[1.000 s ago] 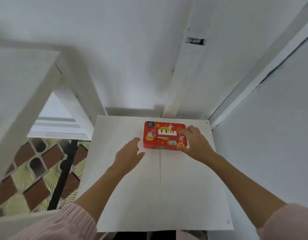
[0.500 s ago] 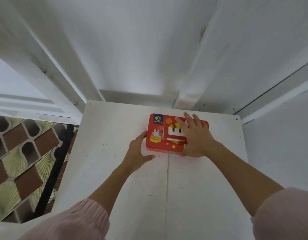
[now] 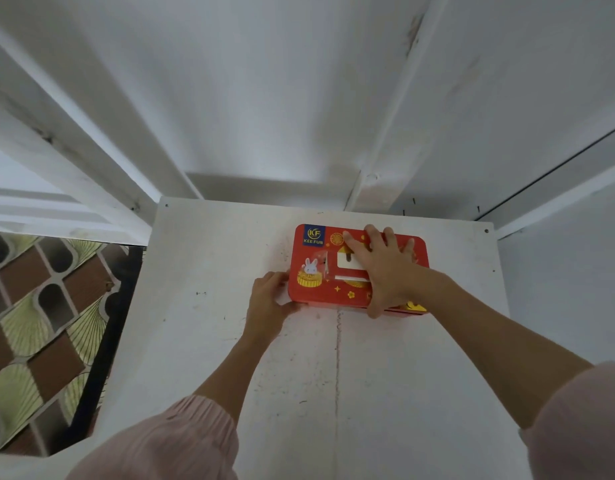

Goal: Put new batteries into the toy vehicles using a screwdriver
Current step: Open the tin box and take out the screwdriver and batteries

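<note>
Both hands closer on tin since earlier frame. Head view: left hand [image 3: 268, 301] now grips the near-left corner of the red tin [image 3: 320, 265], fingers curled on its side. Right hand [image 3: 385, 268] lies flat on the lid, fingers spread, thumb hooked over the near edge. Tin sits far on white desk [image 3: 209, 341].

Tin [image 3: 316, 271] on surface [image 3: 333, 393], toward far edge, right of centre. Left hand [image 3: 266, 303] at tin's near-left corner, touching. Right hand [image 3: 385, 268] flat on lid, right half. Railing [image 3: 102, 341] left of surface, below.
</note>
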The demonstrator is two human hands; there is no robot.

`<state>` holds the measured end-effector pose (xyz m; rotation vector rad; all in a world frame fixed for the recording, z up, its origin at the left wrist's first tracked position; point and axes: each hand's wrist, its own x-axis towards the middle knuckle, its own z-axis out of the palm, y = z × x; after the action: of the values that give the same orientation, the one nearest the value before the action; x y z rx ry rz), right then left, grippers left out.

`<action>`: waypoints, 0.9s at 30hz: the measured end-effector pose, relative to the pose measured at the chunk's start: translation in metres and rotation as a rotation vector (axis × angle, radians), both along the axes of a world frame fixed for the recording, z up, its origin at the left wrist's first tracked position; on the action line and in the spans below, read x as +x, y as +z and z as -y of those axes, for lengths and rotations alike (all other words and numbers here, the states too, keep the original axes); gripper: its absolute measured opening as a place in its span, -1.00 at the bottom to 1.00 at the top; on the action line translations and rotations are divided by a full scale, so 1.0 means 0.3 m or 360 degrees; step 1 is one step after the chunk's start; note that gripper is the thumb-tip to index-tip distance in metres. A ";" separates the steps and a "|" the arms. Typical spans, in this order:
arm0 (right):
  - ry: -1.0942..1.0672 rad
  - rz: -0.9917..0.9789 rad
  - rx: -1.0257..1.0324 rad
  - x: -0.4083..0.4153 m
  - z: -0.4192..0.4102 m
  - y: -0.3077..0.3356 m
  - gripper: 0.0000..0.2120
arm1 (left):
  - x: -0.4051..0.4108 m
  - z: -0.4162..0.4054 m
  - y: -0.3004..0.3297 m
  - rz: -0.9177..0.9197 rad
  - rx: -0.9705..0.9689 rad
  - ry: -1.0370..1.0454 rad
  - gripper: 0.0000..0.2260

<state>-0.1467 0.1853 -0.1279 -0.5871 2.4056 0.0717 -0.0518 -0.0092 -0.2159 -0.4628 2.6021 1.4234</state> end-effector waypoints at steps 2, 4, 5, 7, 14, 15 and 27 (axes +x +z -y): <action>-0.0014 0.0053 -0.0048 -0.018 -0.008 0.004 0.21 | 0.004 -0.001 0.003 -0.0025 0.0008 -0.0008 -0.63; -0.0004 0.0107 -0.0069 -0.037 -0.016 0.011 0.19 | 0.006 0.000 0.002 -0.0040 -0.0011 -0.0017 -0.62; 0.0003 0.0126 -0.0071 -0.043 -0.018 0.015 0.18 | 0.005 0.001 0.003 -0.0028 -0.0023 -0.0031 -0.61; 0.0017 0.0129 -0.0080 -0.053 -0.021 0.020 0.17 | 0.000 0.008 0.017 0.0031 -0.0026 -0.0091 -0.56; 0.0031 0.0090 -0.0191 -0.089 -0.034 0.108 0.20 | 0.025 0.079 0.217 -0.0350 -0.0072 -0.0182 -0.26; 0.0051 0.0069 -0.0194 -0.098 -0.036 0.134 0.20 | 0.029 0.080 0.253 -0.0472 -0.0164 -0.0262 -0.33; 0.0054 0.0366 -0.0370 0.041 -0.079 0.454 -0.06 | 0.117 0.037 0.500 -0.1174 -0.0299 -0.0479 -0.64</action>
<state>-0.1343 0.2090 0.0082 -0.7016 2.1949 -0.2513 -0.0167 -0.0202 -0.0660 0.5342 3.1752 1.4360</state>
